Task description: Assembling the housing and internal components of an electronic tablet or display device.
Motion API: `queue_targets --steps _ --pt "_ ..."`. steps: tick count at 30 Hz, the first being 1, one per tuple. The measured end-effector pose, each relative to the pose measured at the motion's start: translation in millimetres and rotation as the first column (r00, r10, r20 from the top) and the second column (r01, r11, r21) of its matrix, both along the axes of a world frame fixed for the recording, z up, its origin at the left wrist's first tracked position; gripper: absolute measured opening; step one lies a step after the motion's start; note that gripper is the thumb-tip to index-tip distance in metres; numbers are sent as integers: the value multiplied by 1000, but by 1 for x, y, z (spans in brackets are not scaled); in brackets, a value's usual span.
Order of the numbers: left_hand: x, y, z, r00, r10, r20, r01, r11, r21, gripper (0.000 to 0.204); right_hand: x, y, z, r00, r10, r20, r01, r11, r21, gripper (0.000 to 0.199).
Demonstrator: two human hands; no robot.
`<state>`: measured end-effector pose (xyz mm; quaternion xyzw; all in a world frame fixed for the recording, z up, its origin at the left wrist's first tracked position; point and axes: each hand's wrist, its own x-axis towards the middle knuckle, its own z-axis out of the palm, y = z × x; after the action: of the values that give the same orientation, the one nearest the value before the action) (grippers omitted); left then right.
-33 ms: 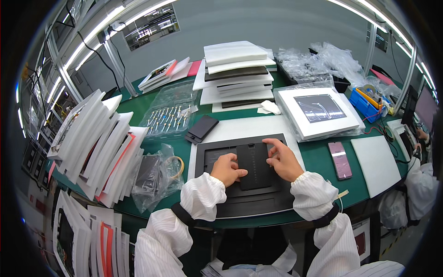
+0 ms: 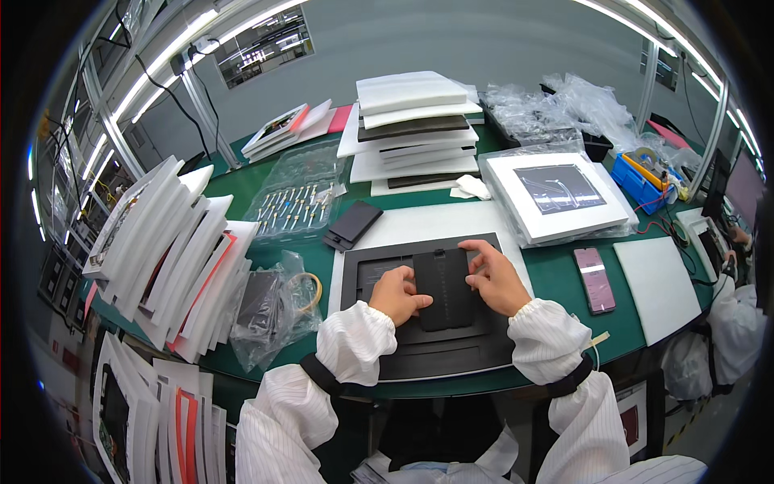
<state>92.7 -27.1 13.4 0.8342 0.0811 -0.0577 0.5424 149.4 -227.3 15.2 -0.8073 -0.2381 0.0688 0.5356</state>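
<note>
A flat black rectangular panel [image 2: 446,294] rests over a larger black frame-like housing [image 2: 427,355] in front of me. My left hand [image 2: 397,297] has its fingers curled at the panel's left edge, the thumb lying on its face. On the other side, my right hand [image 2: 497,279] pinches the right edge, its index finger reaching toward the top right corner. Recesses show in the housing left of the panel; what lies beneath the panel is hidden. White foam sheeting [image 2: 459,219] lies under the housing. Just beyond it sits a small black box-like part [image 2: 353,225].
Stacked white foam sheets [image 2: 415,137] stand at the back, with foam-separated panels [image 2: 169,254] leaning at left. A clear tray [image 2: 294,198] holds small metal parts. A bagged part [image 2: 270,306] lies left, a phone [image 2: 594,280] right, beside a bagged white box [image 2: 556,198] and blue bin [image 2: 641,184].
</note>
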Motion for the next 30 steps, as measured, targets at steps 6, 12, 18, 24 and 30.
queue_targets --steps 6,12,18,24,30 --pt "6 -1 7 1000 -9 -26 13 990 142 32 5 2 9 997 -7 -72 5 999 -35 50" --pt "3 -1 18 996 -5 -87 21 982 190 40 6 2 12 996 46 -77 -53 995 -86 50" --pt "-1 -10 25 987 -104 126 -12 725 688 63 10 -3 -1 988 41 149 12 941 -338 49" --pt "12 2 7 855 -513 -76 327 418 848 77 13 -2 -25 874 162 458 127 834 -537 42" --pt "38 11 14 850 -525 -44 343 488 803 57 52 9 -12 825 199 529 139 836 -531 53"
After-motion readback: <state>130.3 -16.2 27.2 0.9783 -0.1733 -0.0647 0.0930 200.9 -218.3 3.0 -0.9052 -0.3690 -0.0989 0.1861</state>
